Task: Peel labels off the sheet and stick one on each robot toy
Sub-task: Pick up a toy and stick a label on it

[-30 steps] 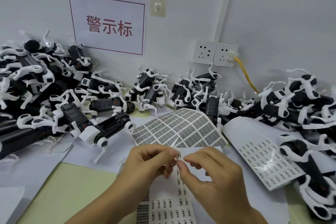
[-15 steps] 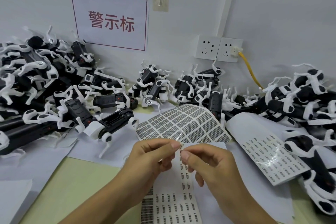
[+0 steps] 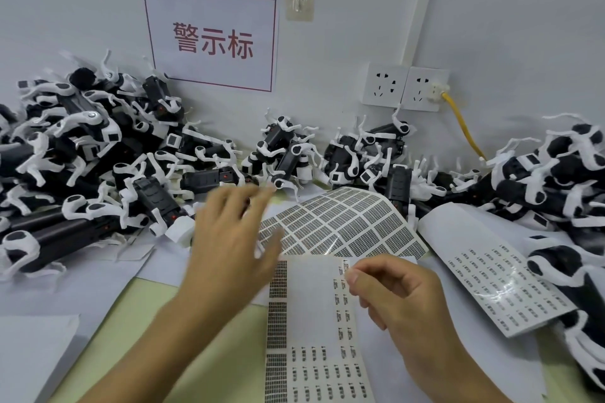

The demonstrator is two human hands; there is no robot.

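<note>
Head view: right hand (image 3: 389,291) pinches a label (image 3: 344,267); left hand (image 3: 235,232), fingers spread, covers toys (image 3: 98,173).

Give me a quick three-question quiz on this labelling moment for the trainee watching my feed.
1. True or false: the right hand pinches a small peeled label above the label sheet.
2. The left hand is: A) pressing the sheet flat, B) open and reaching toward the robot toys, C) gripping a toy.
3. Fill in: the yellow cable runs from a plug in the ____ wall socket.

Key: 1 true; 2 B; 3 right-hand.
</note>
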